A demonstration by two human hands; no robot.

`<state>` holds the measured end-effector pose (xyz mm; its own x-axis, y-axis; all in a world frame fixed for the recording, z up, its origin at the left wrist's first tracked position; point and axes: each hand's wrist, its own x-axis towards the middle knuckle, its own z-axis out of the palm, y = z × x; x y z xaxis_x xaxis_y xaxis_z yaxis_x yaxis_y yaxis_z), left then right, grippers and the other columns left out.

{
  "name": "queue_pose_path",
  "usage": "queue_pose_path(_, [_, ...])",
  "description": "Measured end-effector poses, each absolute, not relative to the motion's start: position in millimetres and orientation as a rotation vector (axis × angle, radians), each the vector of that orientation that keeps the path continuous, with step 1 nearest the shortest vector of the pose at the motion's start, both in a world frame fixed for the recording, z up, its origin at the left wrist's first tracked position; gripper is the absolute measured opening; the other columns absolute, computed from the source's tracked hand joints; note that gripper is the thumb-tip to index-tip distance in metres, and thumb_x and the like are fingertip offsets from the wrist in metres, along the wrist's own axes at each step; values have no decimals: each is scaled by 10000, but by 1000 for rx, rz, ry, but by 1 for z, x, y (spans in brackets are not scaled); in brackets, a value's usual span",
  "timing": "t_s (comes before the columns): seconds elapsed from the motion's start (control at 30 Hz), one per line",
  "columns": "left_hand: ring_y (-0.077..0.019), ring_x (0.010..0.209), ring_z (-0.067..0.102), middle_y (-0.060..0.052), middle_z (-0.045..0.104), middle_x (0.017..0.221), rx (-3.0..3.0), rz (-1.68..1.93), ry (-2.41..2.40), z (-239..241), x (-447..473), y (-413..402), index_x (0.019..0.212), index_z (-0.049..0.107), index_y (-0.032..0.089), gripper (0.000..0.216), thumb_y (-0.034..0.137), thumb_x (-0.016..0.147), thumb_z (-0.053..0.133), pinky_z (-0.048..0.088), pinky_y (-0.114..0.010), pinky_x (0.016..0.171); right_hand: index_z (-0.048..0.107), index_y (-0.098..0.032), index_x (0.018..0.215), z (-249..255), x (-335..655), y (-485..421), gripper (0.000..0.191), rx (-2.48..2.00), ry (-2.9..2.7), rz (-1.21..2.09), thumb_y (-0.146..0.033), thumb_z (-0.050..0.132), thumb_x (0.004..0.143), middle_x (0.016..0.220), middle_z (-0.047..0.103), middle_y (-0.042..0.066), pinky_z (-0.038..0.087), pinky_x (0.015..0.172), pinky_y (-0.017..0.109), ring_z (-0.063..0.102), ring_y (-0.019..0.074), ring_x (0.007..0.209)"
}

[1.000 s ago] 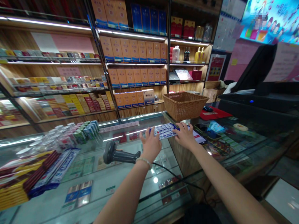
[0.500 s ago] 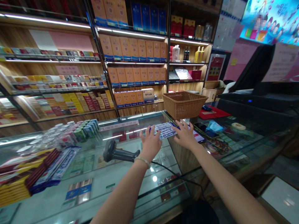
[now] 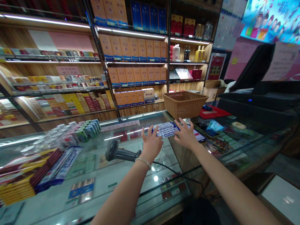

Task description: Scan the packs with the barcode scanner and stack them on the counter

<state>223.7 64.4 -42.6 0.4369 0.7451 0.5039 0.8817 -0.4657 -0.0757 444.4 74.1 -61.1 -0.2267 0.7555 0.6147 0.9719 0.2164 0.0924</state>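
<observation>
A long blue-and-white carton (image 3: 165, 129) lies on the glass counter (image 3: 131, 175) just in front of a wicker basket (image 3: 184, 104). My left hand (image 3: 151, 145) hovers at the carton's near left end with its fingers spread, open. My right hand (image 3: 186, 135) is at the carton's right end, fingers stretched out and apart, touching or nearly touching it. Neither hand grips the carton. A black handheld barcode scanner (image 3: 120, 153) rests on the glass just left of my left wrist, its cable running toward me.
Stacked cartons (image 3: 35, 175) and small packs (image 3: 86, 129) sit at the counter's left. A phone (image 3: 199, 136) lies right of the carton. A cash register and screen (image 3: 257, 90) stand at the right. Shelves of boxed goods (image 3: 136, 50) fill the back wall.
Both hands have let go of the carton and drawn back a little, their fingers spreading. The carton now lies on the glass, slightly farther from me.
</observation>
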Motion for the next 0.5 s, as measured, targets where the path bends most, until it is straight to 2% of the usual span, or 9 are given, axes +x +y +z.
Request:
queue_pose_path(0.27, [-372,1549,280,-70,461,1626,-2364,-521,-1460,-39,225,61,1071,802,297,240,409,925,648,84,-725,1251,818,-259,939,-64,442,74,231,-1620,-2086,-608,-311,613,847,1646,421,106,92,1204,668,275,348,1541])
queue_pose_path(0.5, [-363,1576,229,-78,424,1650,-2368,-503,-1493,-43,225,62,1167,772,292,315,441,947,603,46,-728,1251,789,-268,1091,-67,442,74,308,-1674,-2123,-597,-388,584,895,1665,384,117,87,1212,669,230,332,1564])
